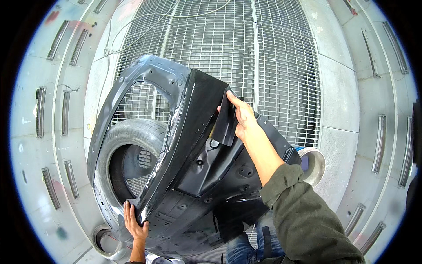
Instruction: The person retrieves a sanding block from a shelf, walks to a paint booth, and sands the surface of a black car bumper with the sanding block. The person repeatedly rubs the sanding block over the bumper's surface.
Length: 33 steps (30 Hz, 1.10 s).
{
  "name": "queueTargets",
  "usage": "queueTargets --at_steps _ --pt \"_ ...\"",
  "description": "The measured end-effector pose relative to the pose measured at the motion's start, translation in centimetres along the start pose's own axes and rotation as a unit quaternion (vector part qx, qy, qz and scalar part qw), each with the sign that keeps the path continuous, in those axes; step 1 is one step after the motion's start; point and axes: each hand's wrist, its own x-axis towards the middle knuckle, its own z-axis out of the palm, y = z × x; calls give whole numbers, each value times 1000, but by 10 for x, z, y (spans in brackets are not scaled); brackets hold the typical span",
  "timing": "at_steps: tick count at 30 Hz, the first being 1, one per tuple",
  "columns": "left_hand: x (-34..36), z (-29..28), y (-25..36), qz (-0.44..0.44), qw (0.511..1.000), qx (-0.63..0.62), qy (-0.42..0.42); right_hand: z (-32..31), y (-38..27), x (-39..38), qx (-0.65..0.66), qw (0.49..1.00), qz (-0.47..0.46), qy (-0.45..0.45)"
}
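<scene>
A large glossy black car body panel (176, 176) with a window-like opening stands tilted on edge over a tyre (132, 136). My left hand (134, 224) grips the panel's lower edge from underneath. My right hand (241, 116) presses a dark, folded abrasive sheet (225, 121) against the panel's upper surface, thumb and fingers pinching the sheet. My right arm wears an olive green sleeve (303, 215).
A metal floor grating (246, 48) fills the middle of the room, with a thin cable lying across it. A silver round can (313, 163) sits to the right of the panel, and a metal ring (105, 242) lies at lower left. Pale walls with light strips curve around.
</scene>
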Motion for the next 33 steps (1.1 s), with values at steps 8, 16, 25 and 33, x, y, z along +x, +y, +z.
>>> queueTargets --at_steps 8,16,25,33 --pt "1 0 2 2 1000 -4 0 -3 11 1 -66 983 -112 127" --pt "1 -1 3 -6 1000 -3 -7 16 12 13 -91 958 -186 197" --pt "1 -1 2 -1 1000 -4 -7 13 4 16 -70 962 -199 174" --pt "0 -1 0 5 1000 -1 -9 15 -2 20 -84 964 -176 179"
